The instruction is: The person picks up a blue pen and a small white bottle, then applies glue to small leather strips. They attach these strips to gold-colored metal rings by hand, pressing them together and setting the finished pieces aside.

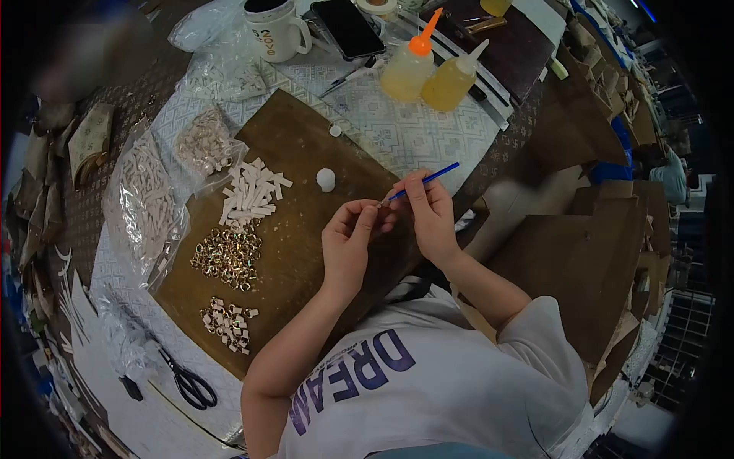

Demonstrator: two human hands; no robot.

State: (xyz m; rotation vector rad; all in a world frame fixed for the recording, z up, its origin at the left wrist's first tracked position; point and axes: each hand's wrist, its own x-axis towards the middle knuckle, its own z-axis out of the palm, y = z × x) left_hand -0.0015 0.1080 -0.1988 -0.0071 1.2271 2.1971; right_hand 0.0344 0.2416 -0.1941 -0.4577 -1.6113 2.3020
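Note:
In my right hand [430, 218] is a thin blue stick-like tool [443, 171], held like a pen. Its tip points down to the left, toward the fingertips of my left hand [348, 241]. These are pinched around something small, too tiny to name. Both hands are close together over the brown board [298, 222]. To their left lie a heap of white strips [251, 191], a pile of gold-coloured rings [227, 256] and a smaller group of rings with white pieces on them [229, 324]. A small white bottle [326, 180] stands beyond my left hand, with a white cap [335, 131] farther off.
Clear bags of white pieces [144, 203] lie at the left. Black-handled scissors [189, 382] rest at lower left. Across the back are a white mug [275, 34], a phone [348, 29] and two bottles of yellowish liquid [449, 83]. Cardboard boxes [577, 264] stand at the right.

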